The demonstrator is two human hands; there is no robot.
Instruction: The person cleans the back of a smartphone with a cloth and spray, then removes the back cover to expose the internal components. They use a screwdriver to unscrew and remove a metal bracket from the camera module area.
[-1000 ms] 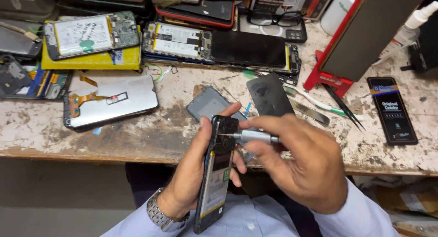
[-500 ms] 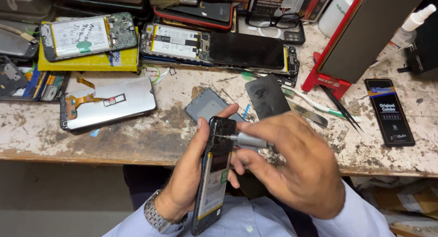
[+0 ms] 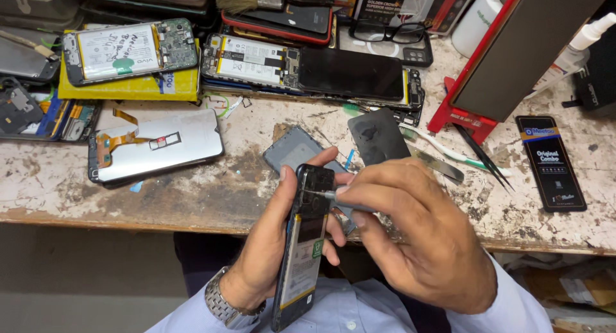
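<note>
My left hand grips an opened smartphone upright by its edges, back cover off, battery and circuit board facing me. My right hand pinches a small silver screwdriver, its tip touching the dark upper part of the phone near the camera area. A metal watch sits on my left wrist. Both hands hover over the near edge of the worn workbench.
On the bench lie a grey back cover, a dark panel, a detached screen with flex cable, several opened phones at the back, tweezers, a toothbrush, a black packet and a red stand.
The phone and both hands have held almost still; the screwdriver tip has stayed on the phone's upper part with only a slight shift of the fingers.
</note>
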